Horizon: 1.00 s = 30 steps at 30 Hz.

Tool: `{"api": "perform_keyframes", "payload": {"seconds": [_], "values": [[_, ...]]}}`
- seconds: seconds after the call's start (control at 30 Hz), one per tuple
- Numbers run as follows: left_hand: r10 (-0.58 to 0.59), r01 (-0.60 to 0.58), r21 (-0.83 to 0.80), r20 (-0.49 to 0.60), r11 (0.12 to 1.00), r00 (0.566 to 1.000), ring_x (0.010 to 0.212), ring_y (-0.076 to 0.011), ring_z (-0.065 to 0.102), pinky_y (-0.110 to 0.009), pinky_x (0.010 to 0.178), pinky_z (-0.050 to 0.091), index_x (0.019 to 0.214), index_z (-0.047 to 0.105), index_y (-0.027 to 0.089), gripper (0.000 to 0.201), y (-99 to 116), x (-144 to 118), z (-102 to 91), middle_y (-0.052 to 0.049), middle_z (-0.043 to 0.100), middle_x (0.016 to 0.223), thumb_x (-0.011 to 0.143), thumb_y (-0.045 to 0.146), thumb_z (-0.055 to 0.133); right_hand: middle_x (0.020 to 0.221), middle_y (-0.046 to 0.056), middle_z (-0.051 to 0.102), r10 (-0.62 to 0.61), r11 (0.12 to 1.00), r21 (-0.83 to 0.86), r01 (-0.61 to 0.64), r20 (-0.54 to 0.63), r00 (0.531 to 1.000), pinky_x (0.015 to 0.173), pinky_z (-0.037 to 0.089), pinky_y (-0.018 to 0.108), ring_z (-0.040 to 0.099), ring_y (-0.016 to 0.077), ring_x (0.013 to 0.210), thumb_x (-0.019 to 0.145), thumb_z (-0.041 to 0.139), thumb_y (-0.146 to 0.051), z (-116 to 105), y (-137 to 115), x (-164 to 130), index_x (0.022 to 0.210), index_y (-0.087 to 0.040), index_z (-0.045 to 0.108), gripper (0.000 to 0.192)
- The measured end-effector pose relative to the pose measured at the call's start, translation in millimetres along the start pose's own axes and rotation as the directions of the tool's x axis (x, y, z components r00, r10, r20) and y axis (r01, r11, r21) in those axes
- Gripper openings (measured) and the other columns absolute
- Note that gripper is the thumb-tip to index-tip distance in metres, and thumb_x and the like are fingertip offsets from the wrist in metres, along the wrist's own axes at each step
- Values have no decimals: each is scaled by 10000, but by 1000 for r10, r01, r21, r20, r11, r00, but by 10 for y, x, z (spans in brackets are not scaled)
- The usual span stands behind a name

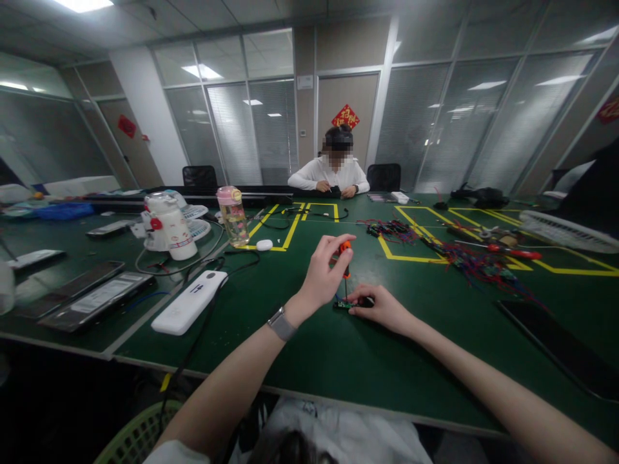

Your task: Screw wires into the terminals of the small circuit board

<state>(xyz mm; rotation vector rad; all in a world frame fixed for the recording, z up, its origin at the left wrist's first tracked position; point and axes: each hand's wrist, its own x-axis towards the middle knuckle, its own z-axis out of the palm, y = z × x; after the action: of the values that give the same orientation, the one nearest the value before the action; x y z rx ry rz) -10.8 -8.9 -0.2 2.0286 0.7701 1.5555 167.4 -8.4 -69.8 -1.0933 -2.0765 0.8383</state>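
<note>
My left hand (322,274) is closed around the orange handle of a small screwdriver (344,254), held upright with its thin shaft pointing down. The tip meets a small green circuit board (344,305) lying on the green table (300,348). My right hand (380,306) presses down on that board from the right, fingers flat on it and hiding most of it. A grey watch is on my left wrist.
A white power bank (188,301) with a black cable lies left of my hands. Phones (97,299), a white jug (167,225) and a pink-lidded bottle (233,216) stand further left. Coloured wires (464,261) and a red screwdriver (507,251) lie right. A person in white sits across the table.
</note>
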Motion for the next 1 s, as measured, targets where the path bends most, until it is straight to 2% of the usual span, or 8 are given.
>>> {"api": "perform_keyframes", "payload": {"seconds": [0.1,0.17,0.37,0.47,0.57,0.67,0.87,1.0], "values": [[-46,52,-135,50,989,998,942,-159,616,-256,768,530,1222,563,213,303,-33,25,-11,-85,549,1158,949,249,436,834,41,655,-4,1000,-12,4,12,1000,728,486,308,579,168,750,719,714,-243,-13,-14,-3,910,-175,746,206],[-67,79,-200,66,977,996,920,-158,633,-260,768,536,1215,567,199,300,-46,40,-22,-88,571,1136,934,238,468,829,39,651,-3,1000,-21,3,23,1000,732,485,308,583,171,758,725,707,-238,-29,-26,-7,925,-176,745,213],[-51,54,-123,29,991,998,754,-109,576,-218,679,521,1035,673,207,232,-14,31,-29,-24,557,923,814,279,665,852,47,645,-43,997,-61,47,59,997,746,480,314,593,183,789,756,671,-218,-73,-70,-33,969,-188,739,225],[-56,60,-159,31,985,998,798,-123,599,-232,699,524,1086,656,214,243,2,21,-14,-43,566,986,865,295,594,854,47,646,-67,995,-69,71,58,996,741,484,312,592,183,786,766,655,-214,-79,-86,-44,963,-193,738,216],[-89,95,-293,33,951,995,885,-148,644,-262,767,527,1117,637,189,256,2,32,-9,-83,589,1113,911,242,495,864,49,648,-75,995,-65,79,66,995,749,486,313,596,181,787,771,649,-218,-82,-89,-46,976,-192,735,225],[-149,151,-392,36,908,988,896,-162,663,-287,802,528,1120,624,161,258,-8,55,-16,-94,649,1071,896,208,505,869,49,652,-69,996,-59,73,69,995,753,487,315,597,183,791,768,652,-221,-85,-86,-46,978,-198,735,227],[-135,116,-233,-71,965,988,771,-122,613,-233,709,509,956,693,172,178,-15,76,-40,-41,656,891,792,237,672,886,60,651,-75,996,-47,79,74,994,761,488,318,596,187,800,785,628,-238,-93,-106,-52,986,-185,731,233],[-155,138,-229,-57,964,986,858,-139,619,-250,764,507,998,699,174,197,-22,92,-68,-64,666,997,840,253,610,874,56,644,-80,995,-51,84,88,993,756,485,312,597,185,801,800,597,-221,-107,-130,-59,1007,-191,727,246]]}}
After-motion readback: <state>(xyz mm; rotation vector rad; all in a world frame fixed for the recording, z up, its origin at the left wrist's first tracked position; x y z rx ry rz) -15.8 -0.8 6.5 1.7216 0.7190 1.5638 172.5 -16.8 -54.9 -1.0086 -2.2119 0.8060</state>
